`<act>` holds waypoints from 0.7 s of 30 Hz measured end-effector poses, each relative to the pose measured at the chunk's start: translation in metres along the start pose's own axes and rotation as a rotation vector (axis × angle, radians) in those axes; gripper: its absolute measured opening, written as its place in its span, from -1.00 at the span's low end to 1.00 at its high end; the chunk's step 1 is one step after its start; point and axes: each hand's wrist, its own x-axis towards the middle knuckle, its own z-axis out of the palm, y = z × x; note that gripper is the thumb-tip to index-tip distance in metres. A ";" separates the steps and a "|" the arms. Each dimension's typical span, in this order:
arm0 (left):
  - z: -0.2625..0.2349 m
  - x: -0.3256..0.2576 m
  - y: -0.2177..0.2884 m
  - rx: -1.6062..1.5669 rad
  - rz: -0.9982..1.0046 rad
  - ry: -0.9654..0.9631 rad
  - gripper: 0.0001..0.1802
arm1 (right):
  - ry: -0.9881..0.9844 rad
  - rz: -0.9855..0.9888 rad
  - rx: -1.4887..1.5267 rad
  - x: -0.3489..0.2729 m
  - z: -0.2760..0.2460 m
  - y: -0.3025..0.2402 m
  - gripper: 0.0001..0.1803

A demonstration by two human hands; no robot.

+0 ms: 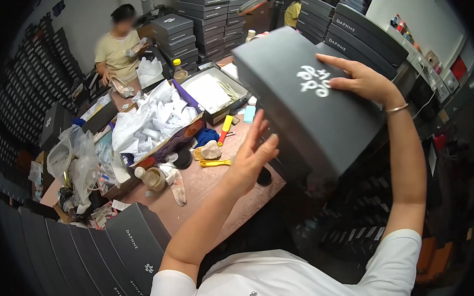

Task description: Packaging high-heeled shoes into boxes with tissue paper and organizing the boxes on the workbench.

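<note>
Box (286, 75) of dark grey cardboard, rectangular, one in number, is seen tilted at the right of the pinkish tabletop (205, 192). It is touched on top by the right hand (366, 82), whose grip cannot be told; near its side, the left hand (253, 154) is held spread. One yellow tool (215, 163) and one yellow-and-red tool (225, 130) are seen.

Your left hand (252, 155) can pass over bare near tabletop (196, 180); a yellow-handled tool (215, 163) and a jar (155, 180) border it, a paper-filled carton (181, 137) blocks farther left, the grey box (284, 70) your right.
</note>
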 end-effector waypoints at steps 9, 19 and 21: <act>-0.113 -0.237 0.004 1.143 0.076 0.739 -0.45 | 0.176 -0.283 0.299 -0.011 0.211 -0.106 -0.44; -0.161 -0.386 -0.033 1.754 -0.630 1.381 -0.43 | -0.728 0.223 1.226 -0.013 0.548 -0.243 0.27; -0.162 -0.382 -0.045 1.724 -0.583 1.478 -0.44 | -0.739 0.219 1.294 -0.018 0.548 -0.241 0.30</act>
